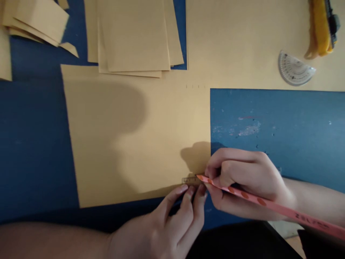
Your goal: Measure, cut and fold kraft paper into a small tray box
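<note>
My right hand (248,180) is closed around a pink pencil (269,205) with darker oval spots. The pencil tip touches the near right corner of a large tan paper sheet (134,144). My left hand (164,226) presses its fingertips, held together, on a small clear ruler (191,180) lying along the sheet's near edge, right beside the pencil tip. The sheet lies on a blue table surface (283,122). Several tiny pencil marks (195,86) sit near the sheet's far edge.
A stack of cut tan sheets (134,36) lies at the back centre, with more tan pieces (35,21) at the back left. A clear protractor (295,69) and a yellow utility knife (322,27) rest on tan paper at the back right.
</note>
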The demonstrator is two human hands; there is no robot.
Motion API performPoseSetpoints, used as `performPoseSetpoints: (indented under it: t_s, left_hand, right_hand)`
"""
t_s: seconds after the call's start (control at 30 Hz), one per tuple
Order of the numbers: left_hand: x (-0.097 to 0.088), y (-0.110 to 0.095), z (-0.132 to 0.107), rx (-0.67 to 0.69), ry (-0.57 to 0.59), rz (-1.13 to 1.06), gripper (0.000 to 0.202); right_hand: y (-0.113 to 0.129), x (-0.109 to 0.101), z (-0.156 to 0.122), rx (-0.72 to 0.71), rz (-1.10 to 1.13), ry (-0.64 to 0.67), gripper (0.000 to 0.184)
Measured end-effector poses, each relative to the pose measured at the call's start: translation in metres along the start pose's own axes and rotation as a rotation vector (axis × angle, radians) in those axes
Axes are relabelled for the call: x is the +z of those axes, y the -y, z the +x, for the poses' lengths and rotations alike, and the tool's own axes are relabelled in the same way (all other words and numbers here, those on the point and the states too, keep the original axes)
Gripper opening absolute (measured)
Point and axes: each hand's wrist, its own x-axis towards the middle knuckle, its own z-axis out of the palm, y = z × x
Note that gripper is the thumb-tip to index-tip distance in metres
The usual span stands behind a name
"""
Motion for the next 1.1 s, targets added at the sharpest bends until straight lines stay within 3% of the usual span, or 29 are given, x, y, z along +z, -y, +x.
performPoseSetpoints:
  t_s: [1.1]
  left_hand:
    - [-0.0075, 0.0048, 0.0049, 0.024, 0.029, -0.014, 0.038]
  right_hand:
    - [-0.001, -0.0006, 0.0003, 0.007, -0.042, 0.005, 0.025]
